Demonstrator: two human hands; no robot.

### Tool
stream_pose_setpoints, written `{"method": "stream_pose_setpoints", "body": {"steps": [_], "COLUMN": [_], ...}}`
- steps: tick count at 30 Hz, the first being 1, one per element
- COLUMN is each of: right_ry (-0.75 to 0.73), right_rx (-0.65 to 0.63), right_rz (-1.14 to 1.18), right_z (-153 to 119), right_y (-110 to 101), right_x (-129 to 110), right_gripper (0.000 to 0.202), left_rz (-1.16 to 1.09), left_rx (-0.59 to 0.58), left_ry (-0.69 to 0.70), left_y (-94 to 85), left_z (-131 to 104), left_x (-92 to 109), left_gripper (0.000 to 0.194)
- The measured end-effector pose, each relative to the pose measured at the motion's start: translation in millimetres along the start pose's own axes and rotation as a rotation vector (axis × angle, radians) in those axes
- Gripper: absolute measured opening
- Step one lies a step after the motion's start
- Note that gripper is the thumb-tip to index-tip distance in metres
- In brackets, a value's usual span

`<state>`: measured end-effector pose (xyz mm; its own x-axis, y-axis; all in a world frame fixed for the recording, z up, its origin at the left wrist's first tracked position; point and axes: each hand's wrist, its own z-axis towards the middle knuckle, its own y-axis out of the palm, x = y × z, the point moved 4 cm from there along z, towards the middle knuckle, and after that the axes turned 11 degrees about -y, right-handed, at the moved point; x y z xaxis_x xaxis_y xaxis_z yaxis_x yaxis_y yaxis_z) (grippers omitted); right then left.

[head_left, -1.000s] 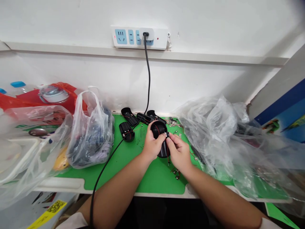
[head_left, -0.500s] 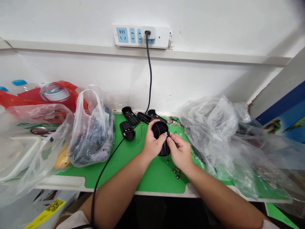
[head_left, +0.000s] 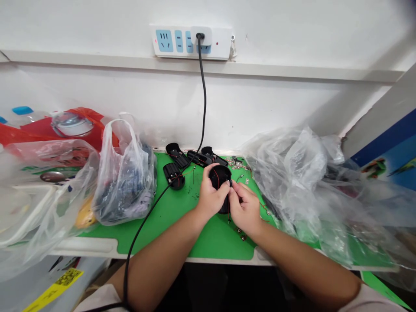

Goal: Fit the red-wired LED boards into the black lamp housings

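Note:
A black plastic housing (head_left: 224, 172) with a rounded, hollow end and a thin red wire across it is held over the green mat. My left hand (head_left: 210, 195) is closed around its left side, thumb pressed on the inner right edge. My right hand (head_left: 244, 206) pinches at that same edge, fingertips against the left thumb. Whatever small part lies between the fingertips is mostly hidden. The housing's lower end, with red wire hanging from it, shows between my hands. Small round metal parts on wires (head_left: 243, 237) lie just below my right hand.
Similar black housings (head_left: 173, 177) lie behind and left on the green mat (head_left: 162, 229). Small metal parts (head_left: 236, 163) are scattered at the back. A black cable (head_left: 204, 104) runs from the power strip (head_left: 224, 43) across the mat. Plastic bags (head_left: 125, 173) flank both sides.
The view has shifted slightly. My hands keep nearly the same hold on the housing, with the right fingertips moved a little at its edge.

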<state>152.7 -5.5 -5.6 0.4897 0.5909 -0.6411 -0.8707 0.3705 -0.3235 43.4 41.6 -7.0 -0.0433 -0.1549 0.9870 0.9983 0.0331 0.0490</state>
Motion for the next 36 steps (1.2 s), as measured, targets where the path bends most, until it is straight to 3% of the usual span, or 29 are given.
{"method": "stream_pose_setpoints", "body": {"steps": [9,13,17,20,22,25,29,33,36], "right_ry": [0.002,0.057,0.251,0.375,0.396,0.395,0.337,0.171,0.122], "right_rx": [-0.015,0.000,0.074,0.155,0.108,-0.083,-0.226,-0.187,-0.100], "right_rz": [0.009,0.113,0.285,0.500,0.665,0.818,0.794,0.582,0.487], "right_z": [1.4,13.2,24.7,29.5,31.6,31.8,31.5,33.2,31.7], "right_y": [2.9,-0.5,-12.4,-18.4,-16.8,-11.4,-13.9,-21.8,-22.0], "right_x": [0.8,5.0,30.0,50.3,54.6,49.4,43.9,45.9,49.2], "right_gripper": [0.024,0.024,0.029,0.033,0.038,0.051,0.046,0.051,0.052], "left_rz": [-0.006,-0.175,-0.341,-0.394,-0.403,-0.379,-0.285,-0.098,0.043], "left_rx": [-0.027,-0.072,-0.245,-0.385,-0.499,-0.661,-0.701,-0.742,-0.713], "left_ry": [-0.020,-0.221,-0.555,-0.696,-0.767,-0.827,-0.709,-0.299,-0.109], "left_y": [-1.3,-2.4,5.3,10.9,14.3,18.1,19.2,22.0,21.4], "left_z": [4.3,9.4,3.3,-2.5,-5.8,-10.3,-8.9,-1.4,3.2], "left_x": [1.6,2.5,-3.1,-6.3,-7.3,-7.3,-9.8,-10.6,-13.2], "left_gripper": [0.049,0.047,0.048,0.047,0.050,0.058,0.065,0.090,0.083]}}
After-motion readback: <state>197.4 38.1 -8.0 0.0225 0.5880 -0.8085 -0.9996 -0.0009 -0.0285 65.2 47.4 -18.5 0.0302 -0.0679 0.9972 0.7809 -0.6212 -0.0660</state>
